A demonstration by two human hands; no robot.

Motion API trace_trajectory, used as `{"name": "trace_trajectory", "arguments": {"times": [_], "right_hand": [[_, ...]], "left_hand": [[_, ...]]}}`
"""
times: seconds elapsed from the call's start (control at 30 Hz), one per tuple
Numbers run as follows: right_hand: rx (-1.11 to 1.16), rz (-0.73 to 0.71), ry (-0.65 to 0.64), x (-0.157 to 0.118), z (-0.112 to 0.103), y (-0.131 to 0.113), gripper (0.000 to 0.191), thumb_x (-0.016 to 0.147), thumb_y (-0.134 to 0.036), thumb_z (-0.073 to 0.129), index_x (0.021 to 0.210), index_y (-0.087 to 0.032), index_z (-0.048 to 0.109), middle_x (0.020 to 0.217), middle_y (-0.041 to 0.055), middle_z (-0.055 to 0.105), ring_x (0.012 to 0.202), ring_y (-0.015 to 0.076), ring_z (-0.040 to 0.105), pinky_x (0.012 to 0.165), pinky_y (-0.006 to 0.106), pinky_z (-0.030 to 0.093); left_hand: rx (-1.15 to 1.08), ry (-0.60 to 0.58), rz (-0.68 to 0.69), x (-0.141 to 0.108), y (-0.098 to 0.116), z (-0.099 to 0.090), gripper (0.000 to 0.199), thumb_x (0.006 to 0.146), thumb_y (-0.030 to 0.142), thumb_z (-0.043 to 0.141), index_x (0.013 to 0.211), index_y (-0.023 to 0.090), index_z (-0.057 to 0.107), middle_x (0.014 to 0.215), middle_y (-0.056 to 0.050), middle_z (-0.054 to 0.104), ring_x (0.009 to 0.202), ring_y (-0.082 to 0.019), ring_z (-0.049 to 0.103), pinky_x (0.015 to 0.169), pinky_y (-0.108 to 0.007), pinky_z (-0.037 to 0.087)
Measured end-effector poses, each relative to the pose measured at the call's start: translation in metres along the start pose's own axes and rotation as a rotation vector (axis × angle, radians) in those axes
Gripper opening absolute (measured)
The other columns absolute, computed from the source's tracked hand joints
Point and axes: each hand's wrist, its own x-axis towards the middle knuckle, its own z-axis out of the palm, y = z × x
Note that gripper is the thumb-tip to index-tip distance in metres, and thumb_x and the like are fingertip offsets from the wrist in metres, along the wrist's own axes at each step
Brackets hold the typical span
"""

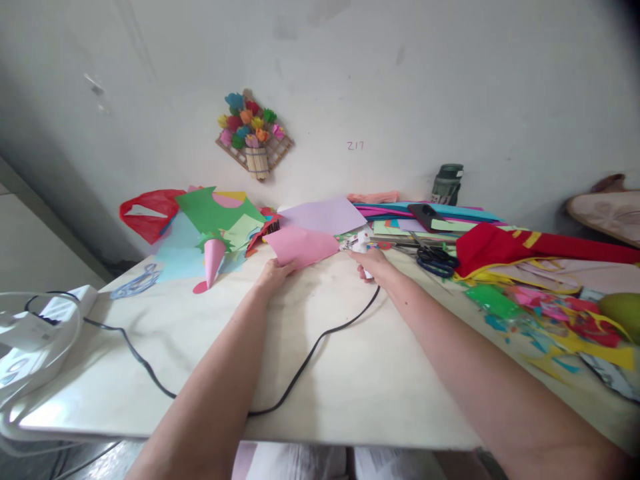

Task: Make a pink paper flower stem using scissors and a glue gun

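Observation:
My left hand [277,274] is closed on the lower left edge of a pink sheet of paper [304,247]. In my right hand [371,264] is a white hot glue gun [362,240], with its tip close to the paper's right corner; whether they touch I cannot tell. A black cord [326,332] runs from the glue gun across the table and under my left forearm. Behind the pink sheet lies a lilac sheet [323,217]. To the left rests a pink paper cone [214,259] with a green fringed top.
Scissors [436,259], a phone [425,216] and stacked coloured paper lie at the back right, beside a bottle [447,185]. Red fabric [500,248] and paper scraps [550,333] cover the right side. A power strip [75,303] sits at the left edge.

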Motion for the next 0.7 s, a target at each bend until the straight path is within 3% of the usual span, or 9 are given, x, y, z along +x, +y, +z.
{"name": "trace_trajectory", "arguments": {"times": [0.7], "right_hand": [[-0.052, -0.093, -0.087, -0.0064, 0.0015, 0.0007, 0.041, 0.060, -0.053, 0.060, 0.061, -0.014, 0.047, 0.043, -0.0019, 0.046, 0.031, 0.0081, 0.044, 0.029, 0.019, 0.034]], "left_hand": [[0.090, 0.038, -0.008, -0.0021, 0.0008, 0.0021, 0.045, 0.054, 0.054, 0.059, 0.066, 0.011, 0.064, 0.054, -0.002, 0.056, 0.046, -0.010, 0.043, 0.048, -0.024, 0.033]]}}
